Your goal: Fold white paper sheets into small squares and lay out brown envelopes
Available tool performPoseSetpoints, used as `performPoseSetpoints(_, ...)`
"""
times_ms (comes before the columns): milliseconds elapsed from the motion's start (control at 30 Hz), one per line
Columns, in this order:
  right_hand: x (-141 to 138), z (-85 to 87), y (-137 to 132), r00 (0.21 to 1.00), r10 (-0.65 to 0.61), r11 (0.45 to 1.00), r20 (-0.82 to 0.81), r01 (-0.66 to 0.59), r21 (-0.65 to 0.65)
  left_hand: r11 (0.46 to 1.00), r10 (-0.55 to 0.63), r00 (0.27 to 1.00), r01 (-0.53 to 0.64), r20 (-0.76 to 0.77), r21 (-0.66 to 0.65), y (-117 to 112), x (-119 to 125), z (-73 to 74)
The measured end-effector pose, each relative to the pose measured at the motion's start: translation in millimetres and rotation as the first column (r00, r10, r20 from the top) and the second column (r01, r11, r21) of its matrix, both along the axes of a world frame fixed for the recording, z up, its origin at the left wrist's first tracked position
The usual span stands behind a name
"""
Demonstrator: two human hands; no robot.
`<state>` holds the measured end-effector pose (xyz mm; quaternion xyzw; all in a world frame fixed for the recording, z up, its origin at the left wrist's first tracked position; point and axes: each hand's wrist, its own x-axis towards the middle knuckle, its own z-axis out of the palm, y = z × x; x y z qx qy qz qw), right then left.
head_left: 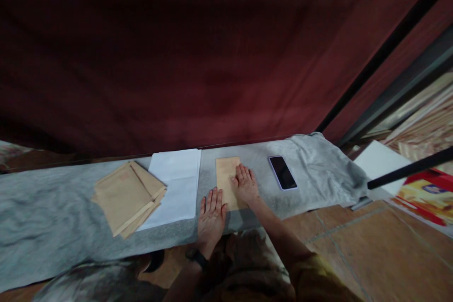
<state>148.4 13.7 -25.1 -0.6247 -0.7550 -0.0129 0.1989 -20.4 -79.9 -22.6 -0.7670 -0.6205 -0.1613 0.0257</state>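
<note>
A single brown paper envelope (pixel 226 174) lies on the grey cloth in front of me, its long side running away from my body. Flat on its right part rests my right hand (pixel 246 184), fingers stretched out. My left hand (pixel 211 217) lies palm down at the envelope's lower left edge, fingers extended, and it grips nothing. To the left is a stack of white paper sheets (pixel 179 181). A fanned pile of brown envelopes (pixel 123 193) partly covers those sheets.
A phone (pixel 283 172) with a pale purple case lies right of the envelope. Grey cloth (pixel 46 212) covers the long, narrow surface. Behind it hangs a dark red curtain (pixel 212 80). Black poles (pixel 382 52), a red and yellow box (pixel 428 193) and floor tiles (pixel 371 236) are at right.
</note>
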Motion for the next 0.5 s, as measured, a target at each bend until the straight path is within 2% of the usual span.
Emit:
performPoseSetpoints(100,-1,4.4,6,1.000,-0.021,1.000,-0.005,0.021,-0.015,1.000,-0.005,1.000,0.005,-0.001,-0.009,0,1,1.5)
performPoseSetpoints(200,-11,6.9,-3,0.999,-0.042,0.998,0.004,0.042,-0.046,1.000,0.000,1.000,0.000,-0.002,0.000,0,1,1.1)
performPoseSetpoints(267,-22,5.9,-19,1.000,-0.009,0.997,0.018,0.010,-0.072,1.000,-0.001,1.000,0.001,-0.011,0.009,0,1,0.1)
performPoseSetpoints(400,-32,0.4,-64,0.988,0.155,0.986,0.016,-0.153,-0.058,1.000,-0.014,1.000,0.014,-0.027,-0.006,-1,-1,-0.8)
performPoseSetpoints(500,-24,-2.2,-91,0.991,0.133,0.991,0.000,-0.133,-0.014,1.000,-0.015,1.000,0.015,-0.018,-0.010,0,-2,-0.6)
